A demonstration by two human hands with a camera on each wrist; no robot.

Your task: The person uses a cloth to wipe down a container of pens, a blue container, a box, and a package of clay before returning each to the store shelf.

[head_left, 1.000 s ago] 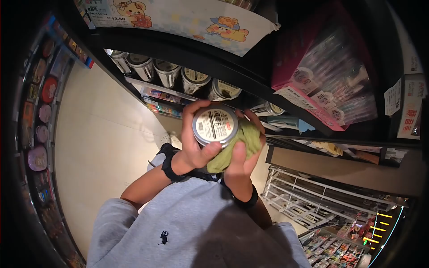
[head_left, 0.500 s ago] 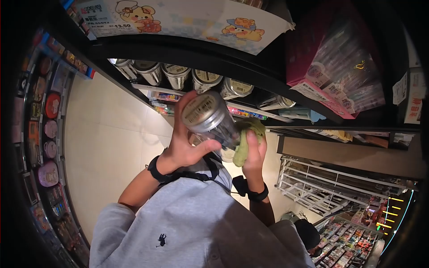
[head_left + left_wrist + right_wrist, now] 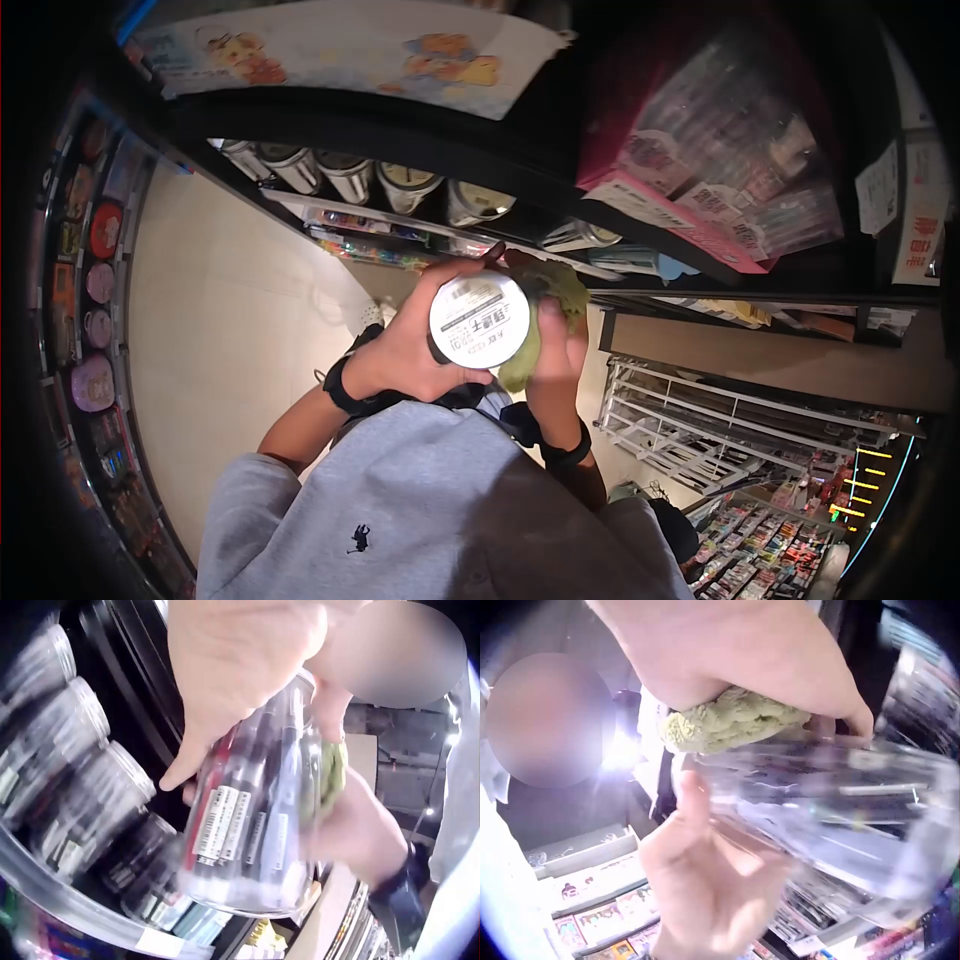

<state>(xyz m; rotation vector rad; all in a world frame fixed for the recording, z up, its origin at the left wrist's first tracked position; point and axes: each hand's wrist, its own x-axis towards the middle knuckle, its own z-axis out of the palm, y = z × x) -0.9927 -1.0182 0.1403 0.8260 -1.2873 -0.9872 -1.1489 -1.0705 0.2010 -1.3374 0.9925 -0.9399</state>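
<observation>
A clear round jar (image 3: 289, 847) of pens, with red, dark and pale blue barrels showing through its wall, is held in front of the torso. Its lid (image 3: 480, 320), with a printed label, faces the head camera. My left hand (image 3: 410, 335) grips the jar near the lid, fingers and thumb curled round it. On the jar's other side my right hand (image 3: 558, 345) holds a crumpled green cloth (image 3: 731, 724) against the wall. In the right wrist view the cloth bunches beneath the palm, and the jar is blurred.
Similar jars (image 3: 408, 188) line a dark shelf (image 3: 390, 120) ahead. A pink display box (image 3: 690, 215) of clear packets stands at upper right. White wire racks (image 3: 720, 420) are at lower right, and another stocked shelf (image 3: 95, 300) runs along the left beyond a pale floor (image 3: 230, 300).
The jar tilted to show its side half a second ago; now its lid faces the head camera, its label turned from a second ago. The right hand's cloth has moved up against the jar.
</observation>
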